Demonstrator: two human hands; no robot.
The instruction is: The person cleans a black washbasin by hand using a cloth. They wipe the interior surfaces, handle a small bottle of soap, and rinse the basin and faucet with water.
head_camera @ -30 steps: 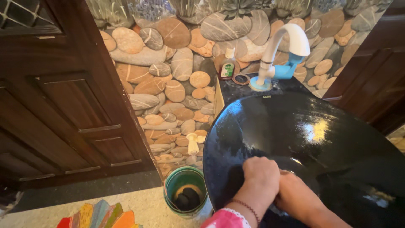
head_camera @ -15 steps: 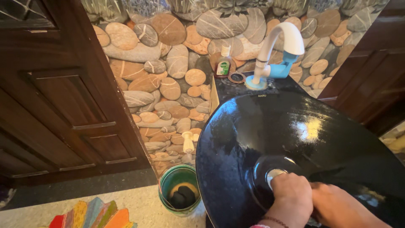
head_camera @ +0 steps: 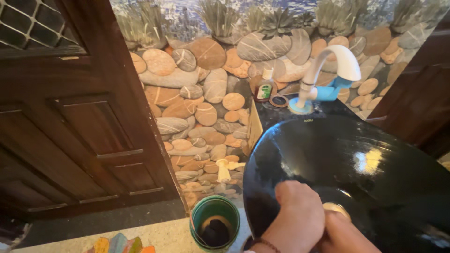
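Note:
A glossy black round basin fills the lower right of the head view. My left hand is curled into a fist and presses on the basin's inner wall near its left rim. My right hand lies right beside it, partly tucked under it, at the bottom edge of the frame. Whether either hand has something under its fingers is hidden. A brass-coloured drain shows just above my right hand. A white curved faucet with a blue handle stands behind the basin.
A small brown bottle and a ring sit on the dark counter by the faucet. A green bucket stands on the floor under a small wall tap. Dark wooden doors flank the pebble-patterned wall. A colourful mat lies below.
My hands slid from the left of the basin to the drain and back toward the left rim. The view has tilted up and shifted left.

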